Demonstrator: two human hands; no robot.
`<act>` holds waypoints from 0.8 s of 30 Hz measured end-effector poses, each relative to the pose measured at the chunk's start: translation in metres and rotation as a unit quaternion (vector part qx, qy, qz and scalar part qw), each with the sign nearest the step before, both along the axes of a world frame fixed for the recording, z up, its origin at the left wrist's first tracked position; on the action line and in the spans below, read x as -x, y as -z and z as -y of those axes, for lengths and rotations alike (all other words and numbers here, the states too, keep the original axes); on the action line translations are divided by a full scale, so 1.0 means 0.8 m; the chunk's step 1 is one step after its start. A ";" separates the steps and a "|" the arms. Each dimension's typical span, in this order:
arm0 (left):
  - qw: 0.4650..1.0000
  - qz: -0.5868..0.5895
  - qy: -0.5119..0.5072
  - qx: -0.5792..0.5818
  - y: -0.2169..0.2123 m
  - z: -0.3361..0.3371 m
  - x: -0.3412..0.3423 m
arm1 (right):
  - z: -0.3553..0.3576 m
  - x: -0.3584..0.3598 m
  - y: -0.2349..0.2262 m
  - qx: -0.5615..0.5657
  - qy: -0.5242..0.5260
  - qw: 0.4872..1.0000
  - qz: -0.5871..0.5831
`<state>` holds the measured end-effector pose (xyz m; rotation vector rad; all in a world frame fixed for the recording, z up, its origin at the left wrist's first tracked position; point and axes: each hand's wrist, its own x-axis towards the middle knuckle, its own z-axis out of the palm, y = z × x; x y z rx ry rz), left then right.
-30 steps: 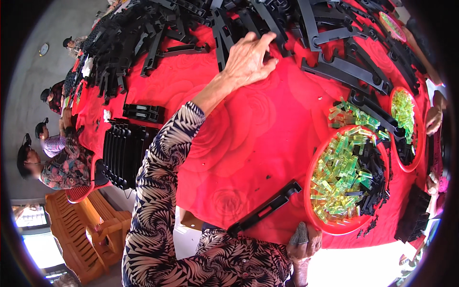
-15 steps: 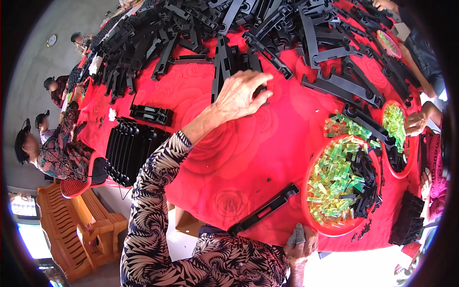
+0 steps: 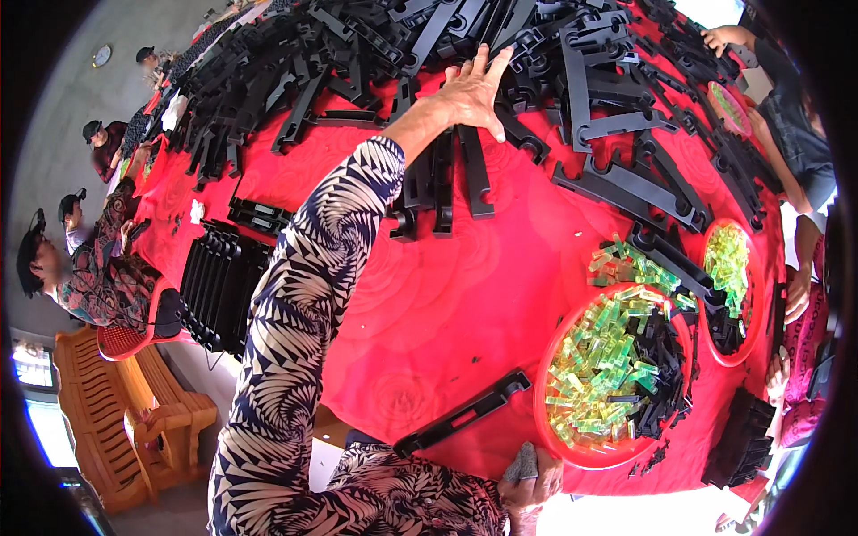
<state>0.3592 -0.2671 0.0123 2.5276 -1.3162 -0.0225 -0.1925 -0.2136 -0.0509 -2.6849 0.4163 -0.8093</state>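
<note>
The person's left hand (image 3: 475,91) stretches over the long black plastic parts (image 3: 576,89) heaped on the red tablecloth (image 3: 429,304), its fingers spread wide. The right hand (image 3: 536,482) is at the near edge, fingers bent, and whether they hold anything cannot be told. Near it lies a single black bar (image 3: 493,399), just left of a red basket (image 3: 597,465) of yellow-green and black pieces (image 3: 594,371).

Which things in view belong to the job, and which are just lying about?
Seemingly in the job:
black plastic parts, left hand spread over them
single black part near right hand
red basin holding yellow-green pieces and black pieces

Apparently apart from it:
small white scrap
wooden bench
wall clock
</note>
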 end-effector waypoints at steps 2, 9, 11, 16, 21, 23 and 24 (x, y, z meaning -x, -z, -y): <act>0.999 0.001 0.009 -0.044 0.000 -0.002 -0.005 | 0.001 0.001 0.002 -0.001 -0.004 1.000 0.000; 0.993 0.075 0.068 0.055 0.018 -0.020 -0.013 | -0.003 -0.002 -0.009 0.011 0.006 1.000 -0.022; 0.994 0.080 0.067 0.043 0.022 -0.017 -0.005 | -0.003 -0.002 -0.010 0.011 0.007 1.000 -0.022; 0.994 0.070 0.071 0.038 0.036 -0.022 0.018 | 0.000 0.002 -0.004 -0.013 -0.003 1.000 -0.016; 0.984 0.048 0.171 -0.008 0.024 -0.041 0.046 | 0.000 0.001 0.000 0.026 0.009 1.000 -0.014; 0.978 0.059 0.192 -0.047 0.019 -0.042 0.062 | 0.000 0.001 0.001 0.023 0.009 1.000 -0.015; 0.976 0.051 0.203 -0.052 0.012 -0.044 0.071 | 0.000 0.002 0.001 0.019 0.007 1.000 -0.017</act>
